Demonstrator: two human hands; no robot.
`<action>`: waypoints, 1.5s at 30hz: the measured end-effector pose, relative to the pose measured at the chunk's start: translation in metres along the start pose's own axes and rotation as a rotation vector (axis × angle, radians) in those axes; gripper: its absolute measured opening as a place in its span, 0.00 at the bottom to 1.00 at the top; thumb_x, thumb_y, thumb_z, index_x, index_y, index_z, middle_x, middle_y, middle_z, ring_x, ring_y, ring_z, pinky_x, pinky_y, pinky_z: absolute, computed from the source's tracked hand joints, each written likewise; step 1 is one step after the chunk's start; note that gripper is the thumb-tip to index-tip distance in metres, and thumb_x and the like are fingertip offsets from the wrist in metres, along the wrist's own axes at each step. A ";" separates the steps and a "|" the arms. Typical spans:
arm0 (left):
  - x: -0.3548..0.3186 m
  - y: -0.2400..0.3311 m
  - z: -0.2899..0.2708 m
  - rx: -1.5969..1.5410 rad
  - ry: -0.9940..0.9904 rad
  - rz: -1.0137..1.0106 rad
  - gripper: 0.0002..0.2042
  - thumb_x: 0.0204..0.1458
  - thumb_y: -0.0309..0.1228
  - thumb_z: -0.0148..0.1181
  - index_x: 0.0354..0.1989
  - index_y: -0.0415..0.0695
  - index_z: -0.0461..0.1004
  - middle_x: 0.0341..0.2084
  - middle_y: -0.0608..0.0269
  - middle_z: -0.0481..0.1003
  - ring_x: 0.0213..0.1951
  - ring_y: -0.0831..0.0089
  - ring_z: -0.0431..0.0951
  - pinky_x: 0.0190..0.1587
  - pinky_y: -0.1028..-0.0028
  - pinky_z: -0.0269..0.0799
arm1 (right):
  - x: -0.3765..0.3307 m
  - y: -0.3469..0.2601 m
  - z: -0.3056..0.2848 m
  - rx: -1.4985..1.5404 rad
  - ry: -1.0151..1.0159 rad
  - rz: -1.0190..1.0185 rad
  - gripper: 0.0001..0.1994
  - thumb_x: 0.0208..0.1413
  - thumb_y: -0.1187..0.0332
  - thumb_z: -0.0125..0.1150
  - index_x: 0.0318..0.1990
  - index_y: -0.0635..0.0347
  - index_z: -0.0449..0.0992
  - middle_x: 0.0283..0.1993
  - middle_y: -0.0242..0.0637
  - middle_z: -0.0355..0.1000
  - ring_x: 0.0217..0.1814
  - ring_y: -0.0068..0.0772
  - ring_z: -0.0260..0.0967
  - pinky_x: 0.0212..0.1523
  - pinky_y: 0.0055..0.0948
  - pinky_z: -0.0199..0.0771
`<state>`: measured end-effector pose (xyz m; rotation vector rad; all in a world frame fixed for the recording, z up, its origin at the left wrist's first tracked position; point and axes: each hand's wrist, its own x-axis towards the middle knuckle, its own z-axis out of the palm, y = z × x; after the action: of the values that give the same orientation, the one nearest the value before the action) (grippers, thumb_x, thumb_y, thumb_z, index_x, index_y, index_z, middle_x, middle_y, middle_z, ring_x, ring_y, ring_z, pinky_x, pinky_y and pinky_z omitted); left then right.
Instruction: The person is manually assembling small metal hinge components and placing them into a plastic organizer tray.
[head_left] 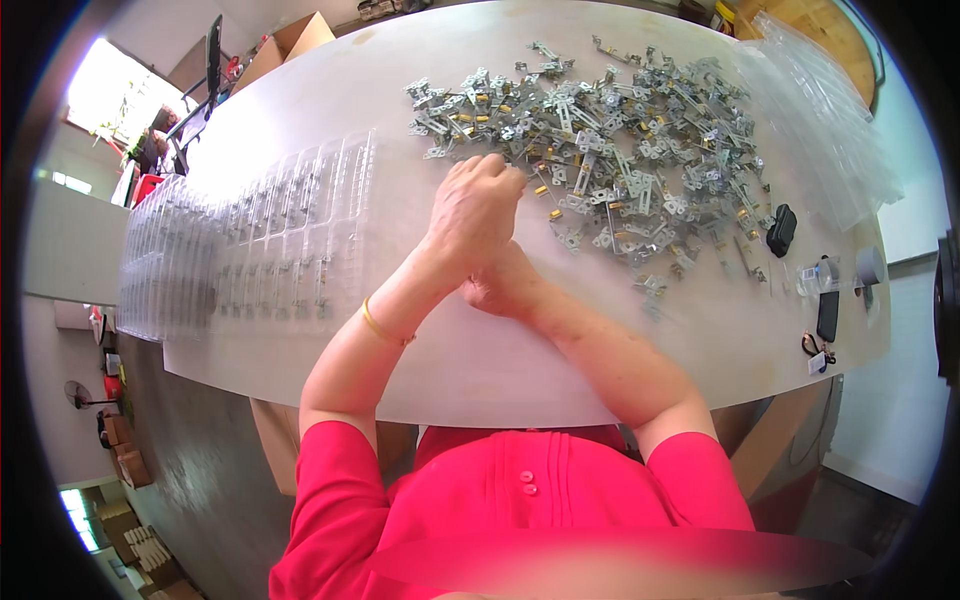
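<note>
My left hand [476,208], with a yellow bangle [372,322] on its wrist, is closed with its back facing up, at the near left edge of a heap of small metal brackets [600,150]. Just below it, partly covered by the left wrist, my right hand [500,284] has its fingers curled in. The two hands touch or nearly touch; whatever lies inside them is hidden. Several brackets in the heap carry brass-coloured pieces. To the left lies a clear plastic tray [372,220] with metal parts set in rows of compartments.
A stack of clear trays [160,265] stands at the table's left end. Clear plastic sheets [820,130] cover the far right. Near the right edge lie a black pouch [782,231], a dark flat phone-like object [827,316] and a grey tape roll [870,265]. The white table [480,385] curves in front of me.
</note>
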<state>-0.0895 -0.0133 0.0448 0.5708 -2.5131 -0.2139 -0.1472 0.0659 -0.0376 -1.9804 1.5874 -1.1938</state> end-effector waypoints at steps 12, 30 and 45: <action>0.039 -0.010 0.041 0.063 -0.242 0.327 0.05 0.45 0.20 0.56 0.29 0.42 0.75 0.31 0.58 0.71 0.41 0.60 0.72 0.47 0.64 0.68 | 0.002 -0.001 -0.007 0.028 -0.005 -0.080 0.07 0.53 0.73 0.59 0.39 0.55 0.79 0.32 0.42 0.77 0.36 0.52 0.75 0.36 0.45 0.74; 0.034 -0.015 0.038 0.069 -0.317 0.344 0.05 0.52 0.25 0.56 0.35 0.48 0.78 0.33 0.63 0.71 0.42 0.64 0.72 0.49 0.66 0.67 | 0.004 -0.002 -0.004 0.007 -0.018 -0.038 0.07 0.51 0.73 0.60 0.39 0.57 0.79 0.35 0.42 0.78 0.38 0.51 0.75 0.36 0.44 0.74; 0.030 -0.023 0.012 -0.088 -0.296 0.429 0.09 0.49 0.20 0.57 0.37 0.46 0.74 0.44 0.66 0.77 0.50 0.66 0.74 0.54 0.67 0.67 | 0.006 0.000 -0.003 0.030 0.022 -0.071 0.08 0.57 0.68 0.60 0.42 0.51 0.81 0.36 0.39 0.78 0.40 0.49 0.76 0.39 0.45 0.74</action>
<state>-0.1107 -0.0470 0.0427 -0.0487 -2.8202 -0.2591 -0.1499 0.0615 -0.0338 -2.0267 1.5125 -1.2622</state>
